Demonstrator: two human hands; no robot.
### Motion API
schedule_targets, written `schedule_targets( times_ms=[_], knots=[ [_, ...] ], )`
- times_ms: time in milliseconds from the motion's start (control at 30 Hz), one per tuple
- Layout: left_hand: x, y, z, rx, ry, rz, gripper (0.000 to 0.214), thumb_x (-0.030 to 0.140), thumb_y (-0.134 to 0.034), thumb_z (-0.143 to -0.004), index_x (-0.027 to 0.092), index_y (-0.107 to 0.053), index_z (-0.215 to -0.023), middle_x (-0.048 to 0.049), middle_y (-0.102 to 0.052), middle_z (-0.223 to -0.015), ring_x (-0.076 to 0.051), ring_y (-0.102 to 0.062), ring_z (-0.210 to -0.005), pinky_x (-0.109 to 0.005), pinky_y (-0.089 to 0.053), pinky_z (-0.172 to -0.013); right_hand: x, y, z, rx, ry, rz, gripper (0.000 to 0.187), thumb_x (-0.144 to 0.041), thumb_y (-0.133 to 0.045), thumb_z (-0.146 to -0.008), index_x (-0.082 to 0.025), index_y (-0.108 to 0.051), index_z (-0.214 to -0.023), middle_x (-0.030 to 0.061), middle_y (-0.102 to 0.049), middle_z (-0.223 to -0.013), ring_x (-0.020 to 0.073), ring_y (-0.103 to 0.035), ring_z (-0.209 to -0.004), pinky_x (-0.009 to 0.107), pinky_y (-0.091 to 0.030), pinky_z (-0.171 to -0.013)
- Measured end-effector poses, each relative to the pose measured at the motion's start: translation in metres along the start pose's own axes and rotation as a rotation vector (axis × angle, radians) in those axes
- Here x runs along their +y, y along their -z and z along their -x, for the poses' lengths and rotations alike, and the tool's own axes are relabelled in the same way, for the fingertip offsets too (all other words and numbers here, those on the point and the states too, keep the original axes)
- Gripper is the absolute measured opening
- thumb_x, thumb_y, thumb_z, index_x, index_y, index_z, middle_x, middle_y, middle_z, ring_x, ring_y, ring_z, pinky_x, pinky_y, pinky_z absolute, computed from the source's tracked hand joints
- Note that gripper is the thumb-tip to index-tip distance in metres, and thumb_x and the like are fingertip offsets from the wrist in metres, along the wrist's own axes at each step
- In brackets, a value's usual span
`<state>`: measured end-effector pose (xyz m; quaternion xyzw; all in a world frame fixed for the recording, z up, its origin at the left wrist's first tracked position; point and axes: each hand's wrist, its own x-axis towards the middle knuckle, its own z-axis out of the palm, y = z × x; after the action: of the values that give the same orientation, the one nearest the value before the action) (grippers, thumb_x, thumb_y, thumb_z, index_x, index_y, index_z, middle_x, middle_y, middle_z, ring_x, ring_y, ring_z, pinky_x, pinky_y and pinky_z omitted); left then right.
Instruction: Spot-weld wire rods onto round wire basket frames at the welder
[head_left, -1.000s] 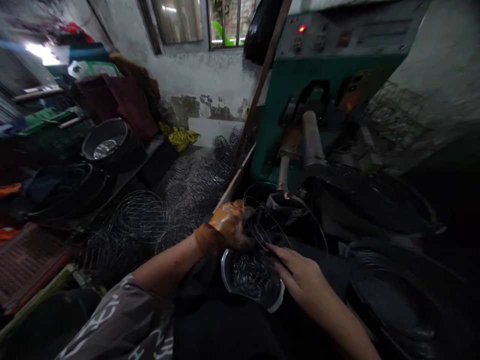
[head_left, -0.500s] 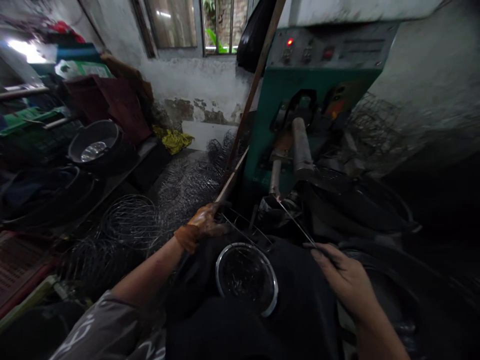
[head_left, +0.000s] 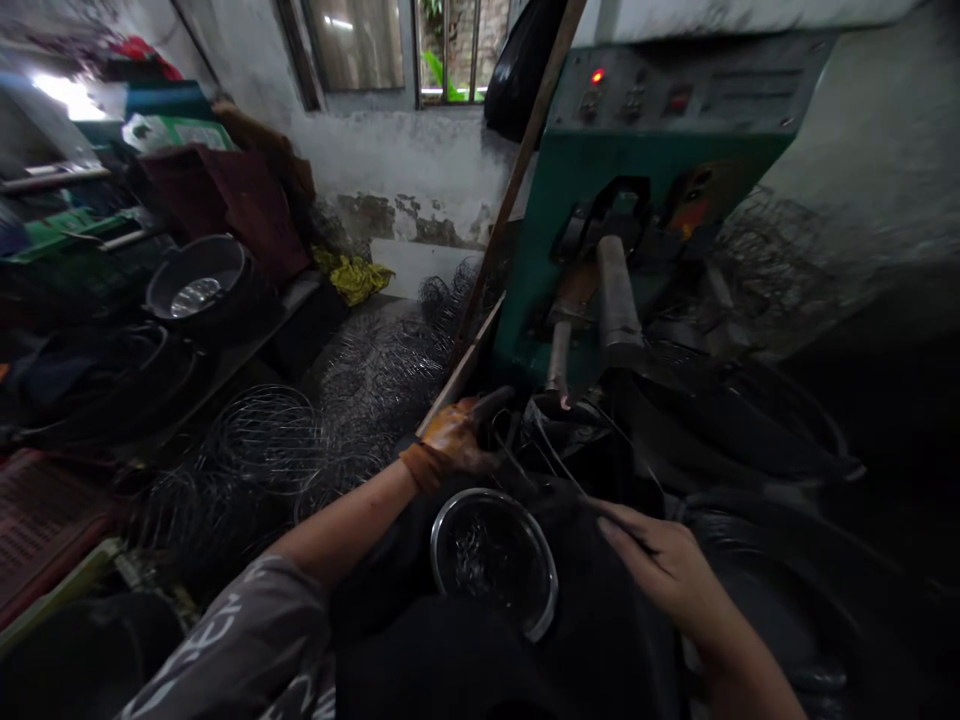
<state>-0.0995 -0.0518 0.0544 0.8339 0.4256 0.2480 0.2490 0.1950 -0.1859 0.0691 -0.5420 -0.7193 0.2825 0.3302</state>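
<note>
My left hand (head_left: 459,440), in an orange glove, is closed around a thin bent wire piece (head_left: 511,440) in front of the machine's lower arm. My right hand (head_left: 667,565) is bare and grips a long thin metal rod (head_left: 559,460); its tip points up and left toward the wire. Whether the rod is a pair of tweezers I cannot tell. Between and below my hands a round metal-rimmed bowl (head_left: 553,600) rests on my dark-covered lap, with small shiny pieces (head_left: 472,560) inside. Just beyond my hands is the tip of the machine's lower electrode arm (head_left: 561,370).
A green machine (head_left: 660,165) with a lit red lamp (head_left: 597,76) stands ahead. Wire rings (head_left: 266,435) and tangled wire (head_left: 382,370) are heaped on the left. A black bucket (head_left: 199,275), a red crate (head_left: 52,520) and a leaning wooden bar (head_left: 517,180) are nearby.
My left hand has moved right, toward the machine arm. My right hand has drawn slightly left and down, and its rod has come away from the electrode tip. The view has shifted slightly.
</note>
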Motion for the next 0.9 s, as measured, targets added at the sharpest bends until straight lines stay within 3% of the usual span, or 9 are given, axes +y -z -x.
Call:
schedule_targets(
  times_ms=[100,200,333,433,567,667,800,900],
  knots=[
    [0.005,-0.001,-0.013,-0.051,-0.085,-0.090,0.095,0.055,-0.084,-0.069,0.031,-0.053,-0.155,-0.0091,-0.067,-0.133,-0.031,-0.068,-0.116,-0.043,-0.056,-0.099,-0.023,0.000,-0.005,-0.087,0.077,-0.049,0.031,-0.037,-0.059,-0.099,-0.027,-0.082,-0.116,0.0070,-0.081,-0.111,0.0270,-0.080,-0.101,0.037,-0.066,-0.091],
    [0.006,0.001,-0.016,-0.042,-0.110,-0.126,0.082,0.058,-0.083,-0.070,0.030,-0.063,-0.144,-0.0081,-0.068,-0.125,-0.030,-0.069,-0.110,-0.042,-0.056,-0.097,-0.029,0.009,-0.006,-0.074,0.071,-0.078,0.030,-0.038,-0.059,-0.099,-0.028,-0.083,-0.113,0.0059,-0.082,-0.108,0.0268,-0.080,-0.097,0.035,-0.067,-0.086],
    [0.004,0.005,-0.008,0.060,-0.086,-0.104,0.090,0.056,-0.082,-0.071,0.024,-0.055,-0.151,-0.0111,-0.067,-0.133,-0.032,-0.066,-0.120,-0.044,-0.054,-0.104,-0.015,0.017,-0.002,-0.033,0.004,-0.041,0.030,-0.040,-0.060,-0.097,-0.028,-0.085,-0.108,0.0060,-0.082,-0.104,0.0278,-0.081,-0.094,0.035,-0.068,-0.083],
    [0.002,0.008,-0.005,0.009,-0.145,-0.087,0.102,0.057,-0.082,-0.072,0.026,-0.043,-0.160,-0.0110,-0.065,-0.135,-0.031,-0.066,-0.119,-0.043,-0.054,-0.102,-0.012,0.009,-0.001,-0.113,0.010,-0.046,0.030,-0.039,-0.059,-0.098,-0.028,-0.085,-0.108,0.0058,-0.083,-0.103,0.0269,-0.081,-0.092,0.034,-0.067,-0.082],
    [0.004,0.009,-0.008,-0.041,-0.185,-0.101,0.098,0.059,-0.082,-0.072,0.030,-0.046,-0.159,-0.0088,-0.065,-0.130,-0.030,-0.066,-0.116,-0.041,-0.054,-0.100,-0.027,-0.005,-0.006,-0.253,0.024,-0.069,0.032,-0.037,-0.055,-0.101,-0.029,-0.082,-0.116,0.0048,-0.082,-0.111,0.0258,-0.080,-0.098,0.034,-0.066,-0.086],
    [0.004,0.009,-0.011,-0.040,-0.199,-0.129,0.096,0.058,-0.084,-0.070,0.033,-0.050,-0.156,-0.0074,-0.064,-0.131,-0.029,-0.066,-0.114,-0.040,-0.055,-0.098,-0.036,-0.002,-0.005,-0.286,0.027,-0.070,0.031,-0.038,-0.056,-0.101,-0.030,-0.082,-0.116,0.0044,-0.082,-0.110,0.0258,-0.080,-0.099,0.035,-0.066,-0.087],
    [0.009,0.009,-0.007,-0.118,-0.135,-0.224,0.073,0.060,-0.083,-0.069,0.031,-0.070,-0.135,-0.0074,-0.065,-0.125,-0.028,-0.068,-0.106,-0.039,-0.056,-0.092,-0.022,0.016,0.012,-0.208,0.053,0.006,0.033,-0.043,-0.054,-0.102,-0.030,-0.084,-0.110,0.0055,-0.083,-0.103,0.0258,-0.081,-0.092,0.034,-0.067,-0.081],
    [0.029,0.010,-0.002,-0.137,-0.044,-0.320,0.076,0.062,-0.083,-0.065,0.025,-0.071,-0.130,-0.0113,-0.064,-0.128,-0.033,-0.067,-0.110,-0.043,-0.056,-0.093,-0.007,0.023,0.021,-0.086,0.073,0.143,0.033,-0.045,-0.057,-0.099,-0.028,-0.084,-0.102,0.0061,-0.084,-0.098,0.0286,-0.081,-0.094,0.039,-0.067,-0.083]
  ],
)
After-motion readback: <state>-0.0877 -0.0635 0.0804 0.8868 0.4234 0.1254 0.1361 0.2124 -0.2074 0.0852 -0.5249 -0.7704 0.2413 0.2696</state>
